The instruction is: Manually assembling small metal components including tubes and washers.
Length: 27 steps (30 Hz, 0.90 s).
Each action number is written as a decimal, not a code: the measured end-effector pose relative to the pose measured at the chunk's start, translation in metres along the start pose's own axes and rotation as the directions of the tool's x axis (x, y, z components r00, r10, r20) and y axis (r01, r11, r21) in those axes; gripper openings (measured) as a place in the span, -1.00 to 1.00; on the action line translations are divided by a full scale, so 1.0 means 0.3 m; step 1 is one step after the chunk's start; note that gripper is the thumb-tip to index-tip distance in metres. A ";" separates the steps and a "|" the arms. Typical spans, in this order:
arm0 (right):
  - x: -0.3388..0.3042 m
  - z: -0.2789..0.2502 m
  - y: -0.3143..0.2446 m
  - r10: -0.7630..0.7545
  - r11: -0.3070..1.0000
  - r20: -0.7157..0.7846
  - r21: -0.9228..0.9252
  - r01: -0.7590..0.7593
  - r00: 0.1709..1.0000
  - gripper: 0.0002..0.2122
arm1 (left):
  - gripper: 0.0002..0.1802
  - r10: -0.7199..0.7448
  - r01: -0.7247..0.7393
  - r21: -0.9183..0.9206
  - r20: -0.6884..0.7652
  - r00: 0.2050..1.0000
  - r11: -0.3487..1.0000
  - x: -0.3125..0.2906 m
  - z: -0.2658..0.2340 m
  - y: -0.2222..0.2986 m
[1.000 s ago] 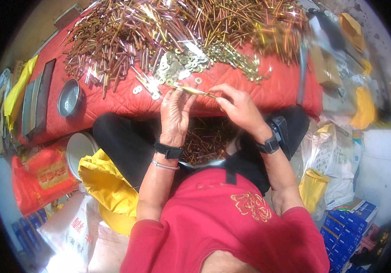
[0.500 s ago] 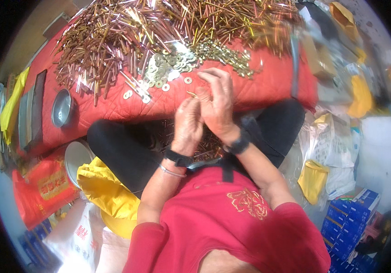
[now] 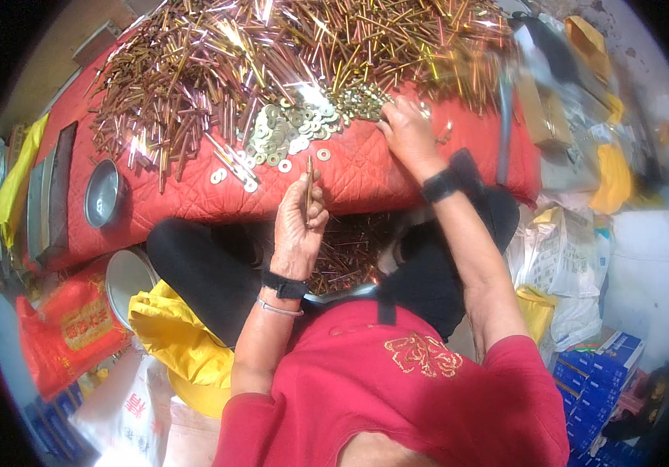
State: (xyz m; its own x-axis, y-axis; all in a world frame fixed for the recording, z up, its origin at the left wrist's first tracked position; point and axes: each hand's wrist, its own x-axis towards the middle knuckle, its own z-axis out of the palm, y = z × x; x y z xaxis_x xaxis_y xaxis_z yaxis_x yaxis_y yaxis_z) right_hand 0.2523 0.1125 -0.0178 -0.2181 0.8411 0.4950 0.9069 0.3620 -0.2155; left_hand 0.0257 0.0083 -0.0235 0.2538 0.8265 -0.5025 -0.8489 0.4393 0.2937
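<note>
A metal rod point(image 3: 310, 180), slim and golden-brown, stands in the left hand point(image 3: 299, 227), its narrow tip pointing away from the person and clear of the curled fingers. Thumb and fingers close around it, palm side turned partly up.

Nearest is the person's red shirt point(image 3: 397, 389), with a gold pattern on the front. Black trousers point(image 3: 198, 268) cover the bent, spread legs, and many loose rods point(image 3: 341, 261) lie between them. To the left are a crumpled yellow bag point(image 3: 183, 319) and a red bag point(image 3: 66, 323); to the right, stacked blue boxes point(image 3: 595, 381).

Beyond the knees, a red quilted cloth point(image 3: 366, 179) covers the work surface. A grey bowl point(image 3: 103, 193) rests toward its left side. A few flat washers lie apart, near the tip of the held rod, with the main heap of washers point(image 3: 272, 128) just past them.

The right hand point(image 3: 412, 138) reaches over the cloth, fingers bent down at the right end of a heap of small brass-coloured nuts point(image 3: 358, 103); whether it grips any, I cannot tell. Farthest, a wide pile of rods point(image 3: 187, 93) spreads across the cloth.
</note>
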 end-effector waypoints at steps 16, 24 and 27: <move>-0.144 -0.190 -0.298 0.119 0.455 0.206 0.858 -0.238 0.971 -0.92 | -0.88 0.073 -0.134 0.546 0.132 0.989 0.827 -0.097 0.088 -0.002; -0.154 -0.251 -0.259 -0.045 0.415 0.285 0.877 -0.242 0.957 -0.75 | -0.85 -0.373 0.235 0.452 0.244 0.895 0.861 -0.070 0.047 0.062; -0.141 -0.264 -0.251 -0.178 0.710 0.142 0.704 0.027 0.974 -0.70 | -0.86 -0.208 0.070 0.613 0.157 0.965 0.787 -0.097 0.090 0.035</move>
State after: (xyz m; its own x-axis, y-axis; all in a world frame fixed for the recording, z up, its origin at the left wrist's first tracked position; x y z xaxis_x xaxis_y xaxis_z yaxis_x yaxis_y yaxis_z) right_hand 0.2219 0.0177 0.0442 -0.4253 0.8116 0.4005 0.3839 0.5625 -0.7323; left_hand 0.0219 -0.0017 0.0161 0.4949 0.7615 -0.4186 -0.3657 0.6195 0.6946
